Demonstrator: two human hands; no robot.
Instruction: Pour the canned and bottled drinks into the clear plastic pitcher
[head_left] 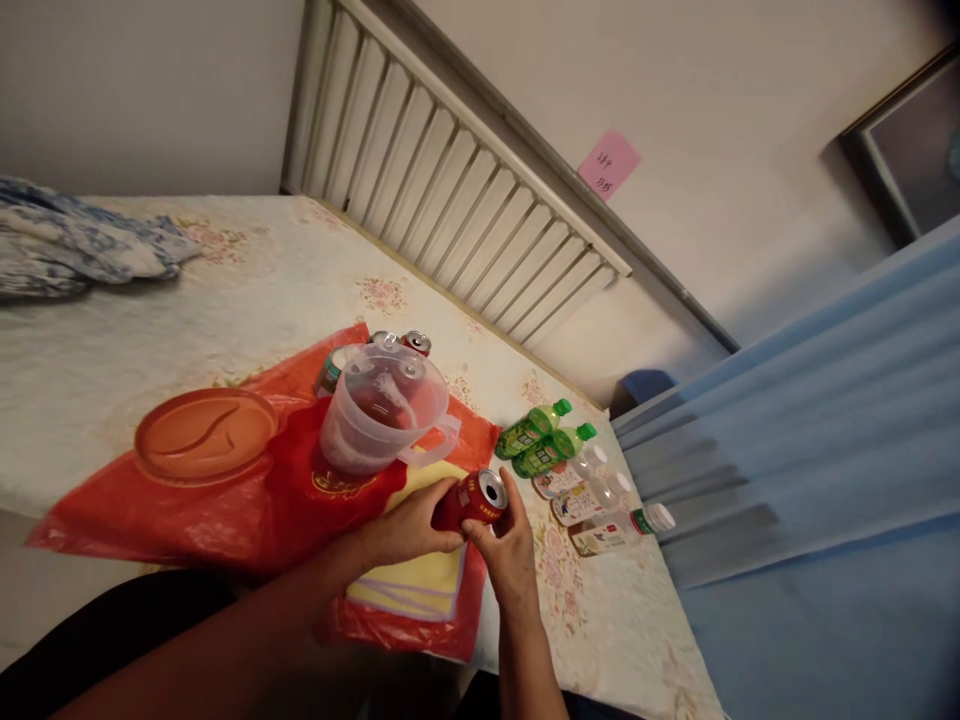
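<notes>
A red drink can [466, 502] with an opened top is held between both my hands, tilted toward the right. My left hand [416, 522] closes round its left side, and my right hand [511, 545] grips it from the right. Just beyond the can, a clear plastic pitcher [352, 425] stands with its handle toward my hands and some dark liquid and foam inside. Beneath my wrists lies a folded yellow cloth [409, 590] with pale purple edging. A red plastic sheet [225, 530] spreads under these things.
An orange divided plate [206, 437] lies left of the pitcher. Behind the pitcher stand several cans, one with a red side [417, 343]. Two green bottles [532, 430] and several clear bottles [589, 500] line the right. A radiator [450, 190] runs behind; a blue curtain [810, 430] hangs at right.
</notes>
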